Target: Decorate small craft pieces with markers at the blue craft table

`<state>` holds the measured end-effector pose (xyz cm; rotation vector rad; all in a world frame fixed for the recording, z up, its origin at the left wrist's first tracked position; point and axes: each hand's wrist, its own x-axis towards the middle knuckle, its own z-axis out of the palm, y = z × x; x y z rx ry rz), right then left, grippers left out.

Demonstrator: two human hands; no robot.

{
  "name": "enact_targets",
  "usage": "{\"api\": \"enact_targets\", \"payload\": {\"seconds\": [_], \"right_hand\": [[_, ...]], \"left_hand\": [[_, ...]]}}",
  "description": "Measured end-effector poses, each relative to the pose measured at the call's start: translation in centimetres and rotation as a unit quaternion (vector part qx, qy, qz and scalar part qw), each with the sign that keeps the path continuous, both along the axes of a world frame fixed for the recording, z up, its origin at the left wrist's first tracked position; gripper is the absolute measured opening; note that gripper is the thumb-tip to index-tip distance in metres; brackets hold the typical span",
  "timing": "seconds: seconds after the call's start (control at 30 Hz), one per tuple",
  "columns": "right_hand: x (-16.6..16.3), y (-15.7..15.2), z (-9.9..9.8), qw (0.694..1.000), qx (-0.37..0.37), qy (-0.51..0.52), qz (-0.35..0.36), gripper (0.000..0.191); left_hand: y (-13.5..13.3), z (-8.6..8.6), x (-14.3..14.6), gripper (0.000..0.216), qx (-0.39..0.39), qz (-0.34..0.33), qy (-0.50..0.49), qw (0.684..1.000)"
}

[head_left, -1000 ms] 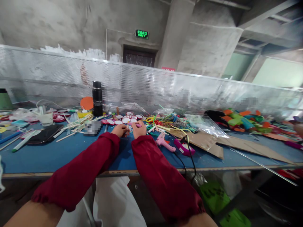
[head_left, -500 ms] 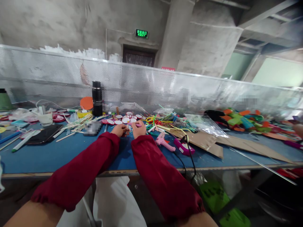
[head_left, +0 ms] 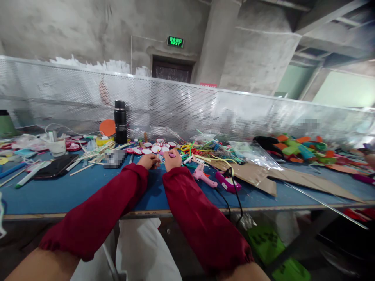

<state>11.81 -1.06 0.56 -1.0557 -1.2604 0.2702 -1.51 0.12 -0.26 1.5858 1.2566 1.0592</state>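
Observation:
My left hand [head_left: 149, 160] is closed, its fingers pinching a small pale stick-like piece [head_left: 158, 155] that stands roughly upright. Close beside it, my right hand [head_left: 172, 160] grips a pink-purple marker pen [head_left: 171, 155], held near that piece. The pen's tip is too small to make out. Just beyond both hands lie several round white discs with red rims [head_left: 155, 148]. To the right of my right hand rests a pink glue gun [head_left: 205, 176], beside a purple device [head_left: 227, 182] with a black cord.
A black bottle [head_left: 120, 123] stands behind wooden sticks [head_left: 99, 154]. A phone [head_left: 55, 167] and white cup [head_left: 56, 147] sit left. Colourful cords [head_left: 216, 151], cardboard [head_left: 252, 175] and bright cut pieces [head_left: 304, 150] spread right. Another person's hand [head_left: 370, 157] shows at the right edge.
My hands keep nearly the same place and grip. At the far right edge, the other person's hand has shifted slightly.

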Motion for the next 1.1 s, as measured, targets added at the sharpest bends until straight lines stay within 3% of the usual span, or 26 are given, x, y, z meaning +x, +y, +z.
{"api": "enact_targets", "payload": {"seconds": [0.57,1.1], "right_hand": [[-0.02,0.83,-0.6,1.0,0.016,-0.002,0.017,0.015],[-0.05,-0.03,0.05,1.0,0.009,-0.009,0.006,0.017]], "left_hand": [[0.11,-0.07,-0.12,0.025,0.008,0.001,-0.005,1.0],[0.43,-0.35,-0.21,0.023,0.015,-0.003,0.01,1.0]]}}
